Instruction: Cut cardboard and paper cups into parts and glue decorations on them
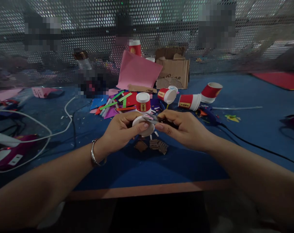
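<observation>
Head: left hand (121, 131) half-covers cup (150, 131); right hand (186, 129) pinches indistinct piece (150, 119).

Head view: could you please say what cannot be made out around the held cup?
In the head view:
- paper cup: mostly covered by the left hand.
- thin grey piece in the right hand: too small, blurred.
- behind the mesh screen: pixelated patches hide things.
</observation>
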The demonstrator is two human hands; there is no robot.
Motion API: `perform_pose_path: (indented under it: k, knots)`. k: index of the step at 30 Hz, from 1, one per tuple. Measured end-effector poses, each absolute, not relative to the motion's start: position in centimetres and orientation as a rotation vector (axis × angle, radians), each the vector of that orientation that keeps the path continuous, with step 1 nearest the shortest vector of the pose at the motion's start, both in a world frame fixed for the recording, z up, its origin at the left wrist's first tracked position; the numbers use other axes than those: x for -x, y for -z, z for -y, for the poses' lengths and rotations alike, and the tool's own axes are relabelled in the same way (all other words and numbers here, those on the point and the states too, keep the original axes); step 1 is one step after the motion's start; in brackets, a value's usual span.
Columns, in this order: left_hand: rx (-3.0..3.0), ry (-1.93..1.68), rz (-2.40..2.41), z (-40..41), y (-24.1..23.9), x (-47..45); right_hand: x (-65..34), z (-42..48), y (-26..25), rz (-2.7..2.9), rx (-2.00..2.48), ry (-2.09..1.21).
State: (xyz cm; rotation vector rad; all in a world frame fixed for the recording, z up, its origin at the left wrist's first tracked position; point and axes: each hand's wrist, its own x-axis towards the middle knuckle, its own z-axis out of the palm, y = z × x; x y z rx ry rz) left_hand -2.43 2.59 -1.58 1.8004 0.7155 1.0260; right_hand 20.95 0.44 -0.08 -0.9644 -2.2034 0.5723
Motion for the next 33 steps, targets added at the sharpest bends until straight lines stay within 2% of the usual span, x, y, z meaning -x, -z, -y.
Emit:
perform_pose_path:
  k: [21,33]
  knots:
    - [-1.370,-0.820,-0.742,-1.5,0.9,2.1,-21.7,-0.5,-0.3,2.252,0.889,-0.560]
    - [-1.385,-0.844,-0.832,-0.8,1.0,1.7,-21.4,-1.1,0.5,2.133,1.001,-0.510]
